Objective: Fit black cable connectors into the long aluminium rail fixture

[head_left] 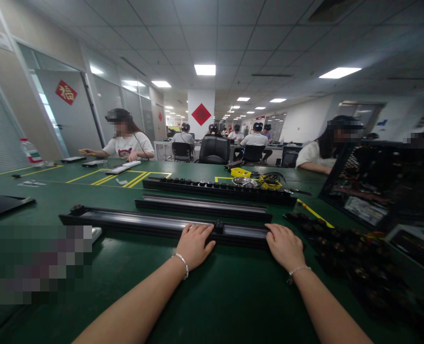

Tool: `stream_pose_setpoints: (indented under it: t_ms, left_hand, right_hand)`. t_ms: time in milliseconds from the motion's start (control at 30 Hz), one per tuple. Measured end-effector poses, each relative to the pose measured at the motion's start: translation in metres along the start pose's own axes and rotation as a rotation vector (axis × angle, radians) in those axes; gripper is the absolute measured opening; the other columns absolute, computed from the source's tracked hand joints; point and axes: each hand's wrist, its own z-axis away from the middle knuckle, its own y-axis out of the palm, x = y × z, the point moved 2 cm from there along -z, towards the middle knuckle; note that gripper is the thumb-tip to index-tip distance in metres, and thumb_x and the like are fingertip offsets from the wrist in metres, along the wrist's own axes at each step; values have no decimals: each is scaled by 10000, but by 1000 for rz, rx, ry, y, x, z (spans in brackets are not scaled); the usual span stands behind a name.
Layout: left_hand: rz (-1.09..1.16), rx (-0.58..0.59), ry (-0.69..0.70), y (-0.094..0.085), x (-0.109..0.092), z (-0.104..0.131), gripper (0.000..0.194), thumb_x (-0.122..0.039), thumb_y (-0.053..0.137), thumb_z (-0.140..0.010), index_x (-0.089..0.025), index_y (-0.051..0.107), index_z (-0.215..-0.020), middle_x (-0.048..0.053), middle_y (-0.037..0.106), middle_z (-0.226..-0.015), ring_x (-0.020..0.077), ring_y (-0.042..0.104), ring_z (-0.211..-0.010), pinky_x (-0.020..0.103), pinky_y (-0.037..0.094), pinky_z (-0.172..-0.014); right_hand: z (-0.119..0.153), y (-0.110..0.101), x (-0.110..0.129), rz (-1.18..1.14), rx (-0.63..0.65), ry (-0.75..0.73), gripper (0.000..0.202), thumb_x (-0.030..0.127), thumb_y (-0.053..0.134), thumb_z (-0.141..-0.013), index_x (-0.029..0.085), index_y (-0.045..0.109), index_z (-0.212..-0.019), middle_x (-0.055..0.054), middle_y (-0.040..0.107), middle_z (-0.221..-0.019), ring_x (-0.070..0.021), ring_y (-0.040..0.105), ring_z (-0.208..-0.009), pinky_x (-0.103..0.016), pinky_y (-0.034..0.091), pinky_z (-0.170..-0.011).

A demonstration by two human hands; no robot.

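Observation:
A long black channel rail [133, 225] with a shiny strip inside lies across the green table before me. Curled over its near wall, the fingers of my left hand [194, 246] grip it right of the middle, thumb pointing right. My right hand [286, 246] holds the right end, fingers bent over the edge. Between my hands a small black block [219, 226] sits in the channel; another black block [77, 209] is at the left end. Behind lies a second black rail [204, 206], then a farther rail [215, 188] lined with several black blocks.
Many small black parts [355, 267] are heaped on the right, beside an open computer case [362, 177]. Yellow trays [240, 173] and cables lie behind the rails. A bottle [31, 153] stands far left. Co-workers sit across the table, one left [129, 143], one right [315, 155].

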Motion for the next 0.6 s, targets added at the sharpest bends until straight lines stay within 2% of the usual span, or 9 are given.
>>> stream_pose_setpoints:
  t_ms: [367, 600]
  left_hand:
    - [-44, 13, -7, 0, -1, 1, 432, -421, 396, -887, -281, 442, -1293, 36, 606, -1173, 210, 503, -1108, 425, 261, -1017]
    - [-76, 42, -1, 0, -2, 2, 456, -432, 446, -860, -309, 429, -1299, 38, 612, -1070, 223, 521, -1038, 463, 239, -1014]
  right_hand:
    - [-1, 2, -1, 13, -21, -19, 438, 304, 288, -845, 257, 577, -1171, -34, 565, -1243, -208, 450, -1173, -424, 360, -947]
    - [-1, 3, -2, 9, -47, -32, 420, 293, 305, -837, 250, 588, -1145, -37, 576, -1230, -202, 463, -1157, -403, 353, -952]
